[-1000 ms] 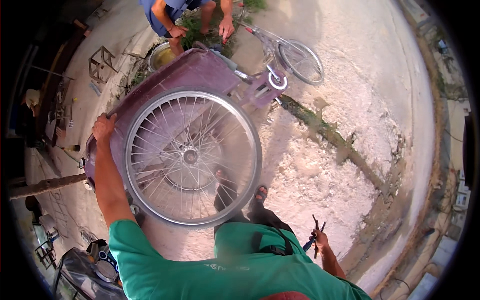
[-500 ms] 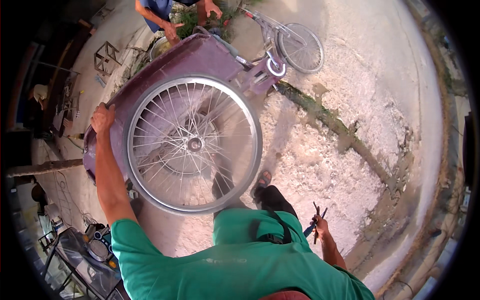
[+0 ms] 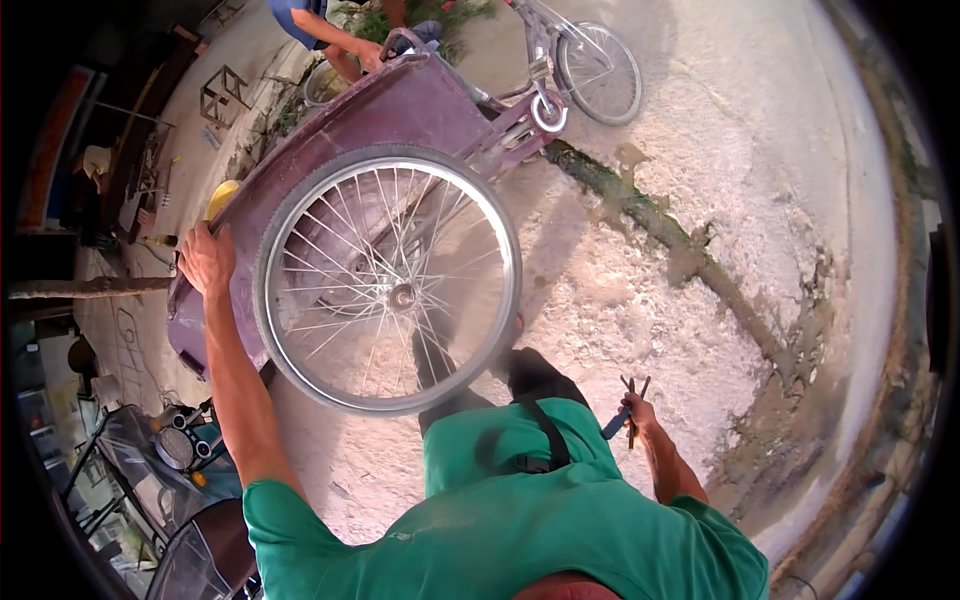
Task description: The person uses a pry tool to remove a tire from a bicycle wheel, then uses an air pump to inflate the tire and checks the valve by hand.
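My left hand (image 3: 207, 260) grips the rim of a purple metal cart body (image 3: 330, 140) at its near left corner, fingers curled over the edge. In front of me the cart's large spoked wheel (image 3: 400, 296) faces up at a tilt, its grey tyre close to my legs. Off to my right, my right hand (image 3: 640, 412) is closed on slim hand tools (image 3: 618, 424), one with a blue handle and others dark and rod-like; their exact kind is too small to tell. At the far side, another person's hand (image 3: 370, 56) is at the cart's rim, by a curved handle (image 3: 405, 42).
A smaller spoked wheel (image 3: 600, 75) and frame join the cart's far right. A mossy gutter (image 3: 650, 220) crosses the rough pale ground. At left are a wooden stool frame (image 3: 222, 92), a wooden pole (image 3: 90, 287) and a parked vehicle with round lamps (image 3: 178, 445).
The cart has shifted, its smaller wheel moving up and left. The other person has bent in, bringing a hand onto the rim. My left hand stays on the rim; the right still holds its tools.
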### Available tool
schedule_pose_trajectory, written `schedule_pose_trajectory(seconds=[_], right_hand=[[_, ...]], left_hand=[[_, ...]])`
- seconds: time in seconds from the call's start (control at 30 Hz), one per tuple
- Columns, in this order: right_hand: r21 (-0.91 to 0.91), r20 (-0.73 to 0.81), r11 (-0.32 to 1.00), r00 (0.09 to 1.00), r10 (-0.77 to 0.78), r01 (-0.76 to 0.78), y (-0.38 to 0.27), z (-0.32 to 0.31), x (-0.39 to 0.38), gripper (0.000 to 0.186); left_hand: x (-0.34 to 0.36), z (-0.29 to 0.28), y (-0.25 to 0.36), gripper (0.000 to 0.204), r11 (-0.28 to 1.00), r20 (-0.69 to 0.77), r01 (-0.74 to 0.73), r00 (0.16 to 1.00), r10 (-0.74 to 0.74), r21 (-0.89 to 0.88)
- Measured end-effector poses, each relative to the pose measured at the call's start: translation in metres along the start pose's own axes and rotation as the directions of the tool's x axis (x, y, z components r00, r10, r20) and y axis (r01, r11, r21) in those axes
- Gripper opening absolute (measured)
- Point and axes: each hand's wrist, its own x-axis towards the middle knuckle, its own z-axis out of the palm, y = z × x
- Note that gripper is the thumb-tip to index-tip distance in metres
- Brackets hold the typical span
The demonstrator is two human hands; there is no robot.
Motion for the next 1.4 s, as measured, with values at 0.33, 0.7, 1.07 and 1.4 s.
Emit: schedule_pose_trajectory(seconds=[0.33, 0.7, 1.07, 1.4], right_hand=[[-0.103, 0.011, 0.991, 0.996, -0.087, 0.088, 0.053, -0.015, -0.005, 0.034], [-0.126, -0.014, 0.985, 0.992, -0.122, 0.119, 0.17, -0.019, -0.064, 0.033], [-0.056, -0.053, 0.997, 0.997, 0.048, -0.051, 0.248, -0.082, -0.089, 0.039], [-0.235, 0.083, 0.965, 0.992, -0.098, 0.116, 0.189, -0.103, -0.09, 0.035]], left_hand=[[-0.126, -0.062, 0.009, 0.049, 0.997, -0.11, -0.019, 0.994, 0.01, -0.076], [-0.235, -0.11, -0.015, 0.049, 0.955, -0.172, -0.125, 0.982, 0.08, -0.269], [-0.343, -0.155, -0.026, 0.056, 0.908, -0.102, -0.129, 0.99, 0.096, -0.398], [-0.433, -0.184, 0.009, 0.057, 0.908, -0.096, -0.139, 0.989, 0.11, -0.396]])
